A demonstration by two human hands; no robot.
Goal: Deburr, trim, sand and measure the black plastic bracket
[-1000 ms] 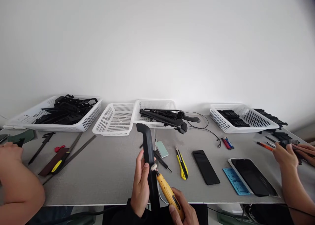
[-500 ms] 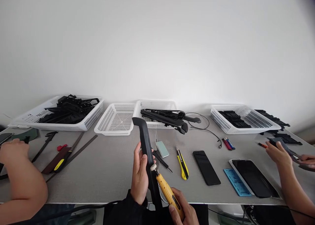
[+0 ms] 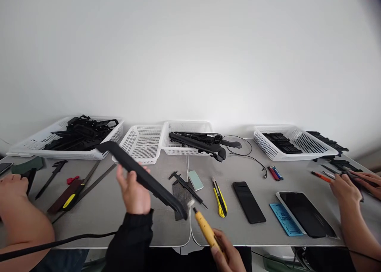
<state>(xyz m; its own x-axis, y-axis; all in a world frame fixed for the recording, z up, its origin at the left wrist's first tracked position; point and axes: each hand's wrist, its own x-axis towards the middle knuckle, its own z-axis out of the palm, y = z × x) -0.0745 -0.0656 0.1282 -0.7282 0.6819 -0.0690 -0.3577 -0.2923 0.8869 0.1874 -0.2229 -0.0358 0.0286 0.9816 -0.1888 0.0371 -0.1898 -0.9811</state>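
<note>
My left hand (image 3: 136,193) holds a long black plastic trim piece (image 3: 143,179), raised at a slant above the table. Its bent end points up to the left and its lower end comes near the grinder's tip. In my right hand (image 3: 228,253) is a yellow rotary grinder (image 3: 206,229), gripped by its body. The white head (image 3: 191,203) of the grinder is slightly blurred and stands just right of the trim's lower end, apart from it. Behind them on the table lie a black caliper (image 3: 188,186), a dark grey sheet (image 3: 182,196) and a pale green box (image 3: 195,180).
Right of me lie a yellow utility knife (image 3: 219,197) and a black phone (image 3: 249,202). White baskets (image 3: 143,161) line the wall, several with black parts. A co-worker's arm (image 3: 25,220) is at left; another person's hands (image 3: 347,190) work at right. A cable (image 3: 59,243) crosses the left front.
My left hand has swung the trim piece left and tilted it, away from the grinder head, uncovering the caliper and grey sheet. My right hand has shifted slightly right with the grinder.
</note>
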